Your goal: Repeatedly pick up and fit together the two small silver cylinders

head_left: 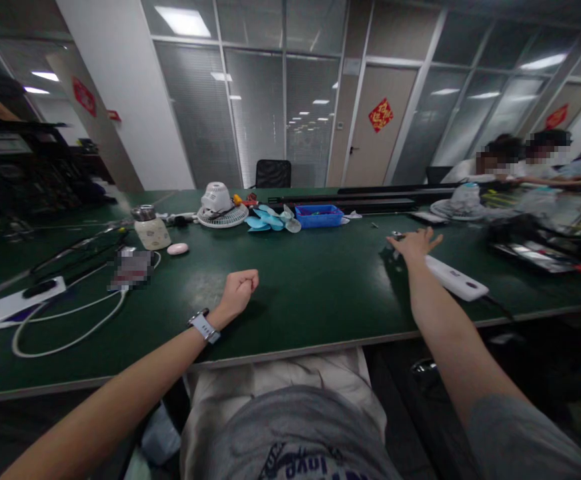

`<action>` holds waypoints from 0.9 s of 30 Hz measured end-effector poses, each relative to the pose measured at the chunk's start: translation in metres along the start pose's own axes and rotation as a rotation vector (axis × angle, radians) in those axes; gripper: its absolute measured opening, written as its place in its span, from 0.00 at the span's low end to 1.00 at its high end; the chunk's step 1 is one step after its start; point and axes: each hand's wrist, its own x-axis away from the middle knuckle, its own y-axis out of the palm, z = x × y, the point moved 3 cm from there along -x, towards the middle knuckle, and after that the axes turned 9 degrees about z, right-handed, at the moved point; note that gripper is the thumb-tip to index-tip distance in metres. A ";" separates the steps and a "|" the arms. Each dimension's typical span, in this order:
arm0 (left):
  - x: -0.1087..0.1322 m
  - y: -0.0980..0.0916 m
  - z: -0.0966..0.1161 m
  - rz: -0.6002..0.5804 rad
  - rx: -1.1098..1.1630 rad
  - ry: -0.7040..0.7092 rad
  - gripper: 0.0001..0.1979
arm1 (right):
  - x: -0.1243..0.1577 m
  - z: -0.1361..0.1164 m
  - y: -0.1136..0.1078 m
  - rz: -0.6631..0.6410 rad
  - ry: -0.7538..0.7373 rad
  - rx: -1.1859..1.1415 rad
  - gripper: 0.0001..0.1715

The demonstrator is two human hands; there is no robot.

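Observation:
My left hand (239, 292) is closed in a fist over the green tabletop (300, 293), a watch (204, 327) on its wrist. Whatever the fist may hold is hidden. Farther right, my right hand (414, 244) reaches across the table with its fingers spread. Beside its thumb side is a small shiny piece (397, 235), too small to name; whether the hand touches it I cannot tell. A white power strip (455, 277) lies just right of that wrist. Light-blue fan blades (268, 219) and a blue tray (319, 216) of small parts sit beyond my hands.
Behind the left fist stand a white fan body (219, 205), a patterned bottle (151, 228) and a pink oval object (178, 249). A white cable (70, 348) loops at left. Long black bars (345, 202) lie at the back. People (500, 160) sit at far right near clutter.

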 end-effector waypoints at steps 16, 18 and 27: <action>-0.002 0.006 0.002 -0.064 -0.193 -0.035 0.10 | 0.068 -0.098 -0.028 0.054 -0.382 -0.363 0.32; -0.007 0.007 0.005 -0.037 -0.244 -0.011 0.11 | 0.098 -0.130 -0.043 0.061 -0.517 -0.501 0.32; -0.019 0.023 0.006 -0.007 -0.288 0.115 0.15 | 0.216 -0.207 -0.103 -0.001 -0.896 -1.033 0.16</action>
